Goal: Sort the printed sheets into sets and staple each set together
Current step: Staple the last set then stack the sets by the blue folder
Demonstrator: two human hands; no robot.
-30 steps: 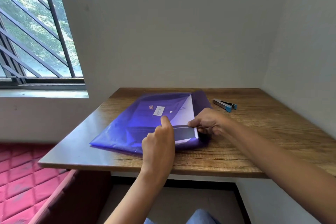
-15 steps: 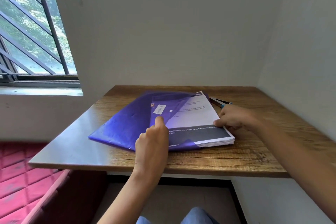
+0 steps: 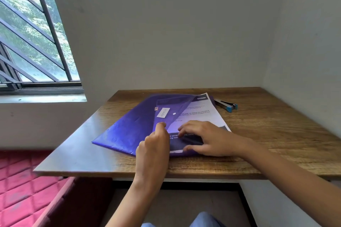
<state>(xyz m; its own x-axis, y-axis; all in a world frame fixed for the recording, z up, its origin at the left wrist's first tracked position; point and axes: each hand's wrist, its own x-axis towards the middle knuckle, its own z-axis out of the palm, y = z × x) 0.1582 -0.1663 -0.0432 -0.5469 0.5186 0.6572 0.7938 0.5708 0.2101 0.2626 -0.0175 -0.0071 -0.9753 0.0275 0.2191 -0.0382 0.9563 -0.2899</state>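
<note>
The printed sheets (image 3: 203, 116), white with a dark band, are lying half out of the purple folder (image 3: 136, 129) under the right hand (image 3: 206, 138), whose spread fingers are pressing flat on them; the left hand (image 3: 154, 145), just beside, is pinching the folder's edge. Earlier the right hand was gripping the stack's outer edge; the stapler (image 3: 226, 105) is lying beyond it

The folder (image 3: 132, 129) lies on the table (image 3: 276, 143), left of the middle, reaching from near the back edge almost to the front edge. The printed sheets (image 3: 204, 114) lie partly in the folder and come out at its right side. The stapler (image 3: 226, 105) lies near the back edge, just right of the sheets' far corner. The left hand (image 3: 154, 145) grips the folder near the front edge; the right hand (image 3: 206, 138) rests on the sheets, just right of it.
</note>
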